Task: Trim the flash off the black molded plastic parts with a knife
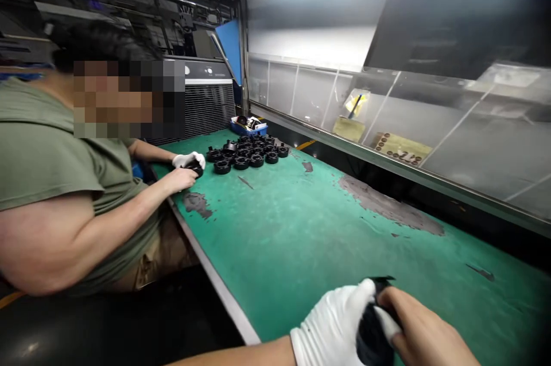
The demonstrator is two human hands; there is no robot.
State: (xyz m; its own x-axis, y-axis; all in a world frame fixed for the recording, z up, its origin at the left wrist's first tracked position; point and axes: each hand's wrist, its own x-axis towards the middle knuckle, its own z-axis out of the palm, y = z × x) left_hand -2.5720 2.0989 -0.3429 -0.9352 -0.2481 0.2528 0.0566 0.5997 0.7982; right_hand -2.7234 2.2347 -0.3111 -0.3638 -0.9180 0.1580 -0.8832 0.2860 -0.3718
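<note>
Gripping, and with both hands at once, a black moulded part (371, 336), caught between the white-gloved left hand (329, 317) and the bare right hand (426, 328). No picking a nearer hand here, with contact on both sides! Lying just right of the left palm, just left of the right hand's fingers: squarely between the two. Running lengthwise, roughly, away from the wrists, from a rounded lower section beside the left palm up to a flat dark tab (384, 279) just past the left thumb. Read that axis with caution, though: hidden in good part by fingers, and blurred too.

Curling snugly round one flank with the left; bending the right's fingers narrow over the other, not spread. Cannot tell to which hand to assign the white-covered fingertip (390, 326) in the middle, nor whether to call the part clear of the green tabletop (279, 228) or resting on it.

Now looking well beyond the left hand, ahead and to its left: ring-shaped black plastic parts (241, 162), bunched close, just short of a blue bin (262, 128). And beside that bunch, on its left, a co-worker's hands (183, 178), wrapped about a similar black piece (196, 167). Straight beyond the right hand, a worn grey patch (387, 203).
</note>
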